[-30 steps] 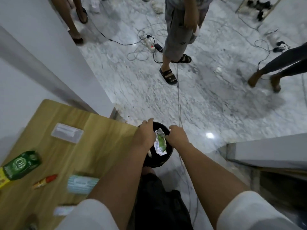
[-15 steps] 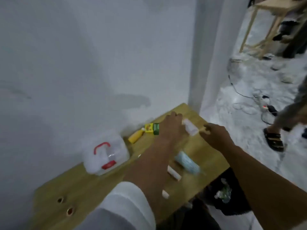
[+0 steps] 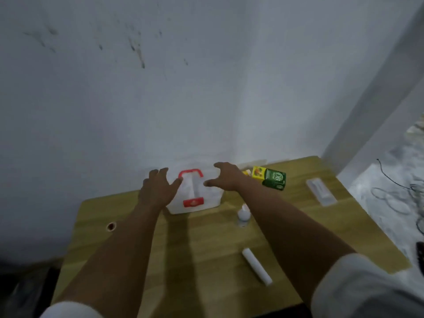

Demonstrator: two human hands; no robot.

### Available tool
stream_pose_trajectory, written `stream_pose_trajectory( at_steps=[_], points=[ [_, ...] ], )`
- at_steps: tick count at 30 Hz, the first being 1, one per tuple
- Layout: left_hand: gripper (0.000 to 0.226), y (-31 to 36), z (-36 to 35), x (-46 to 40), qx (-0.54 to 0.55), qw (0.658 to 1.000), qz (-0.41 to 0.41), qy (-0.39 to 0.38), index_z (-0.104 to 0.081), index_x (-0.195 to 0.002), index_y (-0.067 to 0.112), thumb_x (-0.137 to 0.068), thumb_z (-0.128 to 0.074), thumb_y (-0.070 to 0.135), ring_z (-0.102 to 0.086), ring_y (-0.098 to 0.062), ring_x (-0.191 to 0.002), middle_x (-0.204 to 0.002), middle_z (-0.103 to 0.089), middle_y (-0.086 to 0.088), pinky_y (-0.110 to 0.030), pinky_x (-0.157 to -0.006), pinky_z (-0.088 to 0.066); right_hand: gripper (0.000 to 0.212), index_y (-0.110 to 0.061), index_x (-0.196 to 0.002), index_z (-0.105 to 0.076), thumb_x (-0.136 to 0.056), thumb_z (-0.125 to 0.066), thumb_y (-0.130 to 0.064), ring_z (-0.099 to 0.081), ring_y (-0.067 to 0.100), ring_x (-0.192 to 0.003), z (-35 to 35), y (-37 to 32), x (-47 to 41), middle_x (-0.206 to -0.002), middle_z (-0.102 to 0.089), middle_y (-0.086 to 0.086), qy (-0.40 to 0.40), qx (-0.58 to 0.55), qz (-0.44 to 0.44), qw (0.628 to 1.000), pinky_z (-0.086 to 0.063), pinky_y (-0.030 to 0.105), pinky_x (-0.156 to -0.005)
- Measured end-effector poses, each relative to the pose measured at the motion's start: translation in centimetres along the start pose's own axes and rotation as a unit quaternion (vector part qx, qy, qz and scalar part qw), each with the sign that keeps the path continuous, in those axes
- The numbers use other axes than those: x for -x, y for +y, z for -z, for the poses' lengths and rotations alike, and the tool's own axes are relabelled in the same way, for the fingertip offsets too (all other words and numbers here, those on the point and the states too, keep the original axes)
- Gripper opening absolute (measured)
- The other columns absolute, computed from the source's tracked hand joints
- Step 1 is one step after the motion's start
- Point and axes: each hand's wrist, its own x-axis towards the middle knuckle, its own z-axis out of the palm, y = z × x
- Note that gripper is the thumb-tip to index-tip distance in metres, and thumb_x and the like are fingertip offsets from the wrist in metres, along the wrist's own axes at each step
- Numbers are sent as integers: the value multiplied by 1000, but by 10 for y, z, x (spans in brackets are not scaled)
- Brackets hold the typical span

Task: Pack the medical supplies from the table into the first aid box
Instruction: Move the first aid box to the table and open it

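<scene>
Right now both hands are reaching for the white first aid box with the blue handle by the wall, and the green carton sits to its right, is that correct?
Not quite. In the head view the handle is red, not blue. The rest holds: the left hand and right hand reach for the white first aid box by the wall, with the green carton to its right.

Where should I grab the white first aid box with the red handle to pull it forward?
Take the white translucent first aid box by its two side walls, one hand per side, coming from the front. The red handle lies flat on the lid, and the wall blocks the back. The left hand and right hand, both open, already flank it.
</scene>
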Motion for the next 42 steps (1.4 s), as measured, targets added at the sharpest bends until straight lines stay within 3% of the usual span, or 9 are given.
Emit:
stream_pose_trajectory(
  at_steps=[3,7,10,14,18,21,30,36,42],
  points=[
    [82,-18,-36,-5,82,996,-7,33,-37,-150,26,-83,-48,73,-35,-31,-141,-160,-26,-8,-47,-111,-34,100,-7,-153,-40,-75,-87,-46,-41,27,-144,-16,5,-19,-159,-41,12,32,-3,6,999,-36,34,-113],
    [73,-29,-62,-2,115,981,-40,150,-47,-143,30,-82,-54,70,-45,-26,-133,-152,-36,-4,-42,-104,-41,98,-2,-148,-46,-71,-91,-42,-56,30,-131,-21,11,-26,-150,-51,14,60,-18,25,998,-51,31,-98],
    [71,-33,-60,7,123,979,-53,152,-50,-141,27,-82,-61,64,-47,-25,-131,-149,-41,-7,-36,-102,-38,88,3,-140,-51,-73,-92,-36,-68,35,-106,-30,10,-10,-133,-61,20,62,-36,37,997,-62,48,-84],
    [73,-41,-49,46,118,984,-46,122,-51,-141,26,-79,-65,64,-48,-28,-131,-150,-43,-9,-37,-98,-39,80,4,-130,-55,-72,-93,-35,-72,35,-89,-47,7,35,-111,-65,18,65,-23,45,997,-64,50,-77],
    [78,-50,-42,95,92,989,-58,103,-50,-142,23,-78,-66,65,-46,-30,-132,-150,-44,-10,-43,-101,-41,65,2,-122,-63,-78,-87,-40,-68,30,-105,-75,10,86,-118,-68,15,131,51,95,986,-59,40,-88],
    [82,-54,-43,126,110,988,-43,101,-48,-138,22,-74,-68,67,-50,-30,-125,-144,-49,-10,-40,-88,-47,53,1,-118,-68,-88,-74,-43,-65,30,-112,-98,17,121,-119,-70,16,171,105,128,971,-54,42,-95],
    [96,-58,-63,204,158,976,-95,119,-43,-142,23,-66,-71,74,-47,-24,-128,-144,-45,-1,-34,-87,-40,74,-19,-138,-58,-80,-73,-61,-51,22,-134,-141,58,187,-149,-50,4,242,197,257,915,-47,40,-101],
    [120,-73,-76,229,167,977,-114,63,-25,-152,35,-54,-89,57,-32,-23,-142,-161,-24,4,-45,-109,-38,73,-16,-131,-58,-67,-88,-33,-60,35,-117,-170,76,186,-130,-61,15,306,254,316,861,-58,47,-86],
    [113,-79,-78,234,122,977,-141,105,-18,-156,26,-68,-88,29,-17,-15,-149,-163,-19,5,-37,-115,-26,44,-18,-113,-59,-78,-65,-45,-59,31,-109,-169,81,180,-123,-64,12,330,262,387,820,-54,45,-79]
  ],
)
